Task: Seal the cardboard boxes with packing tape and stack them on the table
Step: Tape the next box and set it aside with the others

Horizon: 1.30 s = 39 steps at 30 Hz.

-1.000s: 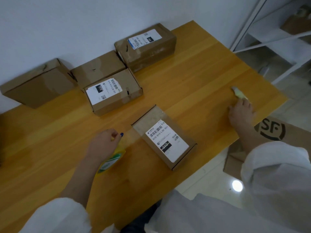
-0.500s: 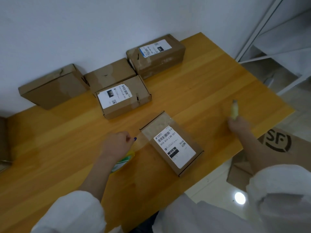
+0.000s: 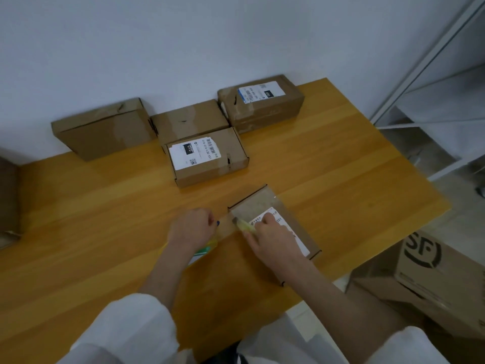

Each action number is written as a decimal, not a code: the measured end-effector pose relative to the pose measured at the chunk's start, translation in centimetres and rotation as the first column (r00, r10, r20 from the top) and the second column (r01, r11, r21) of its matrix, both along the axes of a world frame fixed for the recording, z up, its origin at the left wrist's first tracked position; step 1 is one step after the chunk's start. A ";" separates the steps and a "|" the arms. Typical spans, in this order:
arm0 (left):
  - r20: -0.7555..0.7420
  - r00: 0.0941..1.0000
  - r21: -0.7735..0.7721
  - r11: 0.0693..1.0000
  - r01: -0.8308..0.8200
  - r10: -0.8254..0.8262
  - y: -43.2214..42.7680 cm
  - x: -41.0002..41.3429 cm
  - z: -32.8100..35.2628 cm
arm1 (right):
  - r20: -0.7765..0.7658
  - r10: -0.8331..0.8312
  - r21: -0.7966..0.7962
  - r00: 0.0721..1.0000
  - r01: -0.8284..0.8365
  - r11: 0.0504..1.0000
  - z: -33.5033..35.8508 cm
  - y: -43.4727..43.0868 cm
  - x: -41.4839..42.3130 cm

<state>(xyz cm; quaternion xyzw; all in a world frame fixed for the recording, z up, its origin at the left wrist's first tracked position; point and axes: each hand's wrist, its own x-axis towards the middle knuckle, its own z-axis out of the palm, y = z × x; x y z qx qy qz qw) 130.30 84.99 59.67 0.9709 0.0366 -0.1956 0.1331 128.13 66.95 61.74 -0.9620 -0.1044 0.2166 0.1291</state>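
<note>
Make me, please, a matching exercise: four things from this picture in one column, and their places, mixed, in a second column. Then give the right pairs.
Things
1. yellow cutter
2. tape roll
3. SF box
4. blue-label box

Places
A. off the table, lower right
B. in the left hand
C. on the table, against the wall
D. in the right hand

Pairs: 1-D, 2-B, 3-A, 4-C.
</note>
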 end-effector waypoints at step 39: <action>0.013 0.999 -0.031 0.999 -0.035 0.035 0.7 -0.6 -0.4 | 0.215 -0.453 -0.044 0.865 0.472 0.881 -5.8 -8.0 6.3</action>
